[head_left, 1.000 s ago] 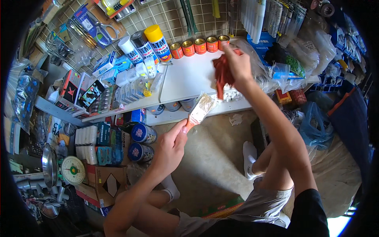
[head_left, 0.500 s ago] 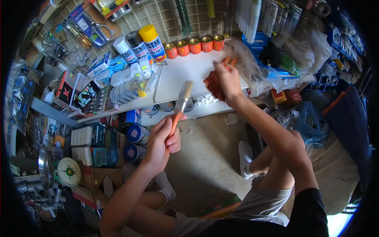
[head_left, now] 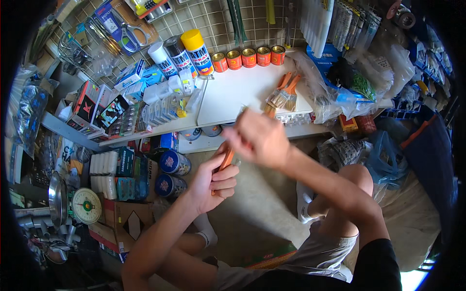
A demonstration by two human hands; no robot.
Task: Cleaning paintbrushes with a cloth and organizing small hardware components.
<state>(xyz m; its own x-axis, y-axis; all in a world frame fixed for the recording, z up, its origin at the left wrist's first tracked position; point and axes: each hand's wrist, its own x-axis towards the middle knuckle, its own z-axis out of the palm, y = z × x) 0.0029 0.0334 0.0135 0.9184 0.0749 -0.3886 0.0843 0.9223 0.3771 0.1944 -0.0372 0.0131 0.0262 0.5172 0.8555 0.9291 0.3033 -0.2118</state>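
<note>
My left hand [head_left: 209,183] is closed around the orange handle of a paintbrush [head_left: 226,159], held upright above the floor in front of the shelf. My right hand [head_left: 262,138] is at the upper part of that brush and hides its bristle end. Motion smears this hand; its fingers look curled, with a trace of red between them, but what they hold is not clear. Beyond it, several orange-handled paintbrushes [head_left: 284,92] lie together on the white shelf [head_left: 228,94], bristles toward me.
Several small orange-red cans [head_left: 248,57] line the back of the shelf beside spray cans [head_left: 195,51]. Boxes and blister packs crowd the left, near a dial scale [head_left: 87,205]. Plastic bags [head_left: 386,153] hang at the right. A wire grid [head_left: 204,19] forms the back.
My right hand has come down and left from over the shelf to the held brush. The dark red crumpled thing under it is no longer plainly visible, and the brushes on the shelf are uncovered.
</note>
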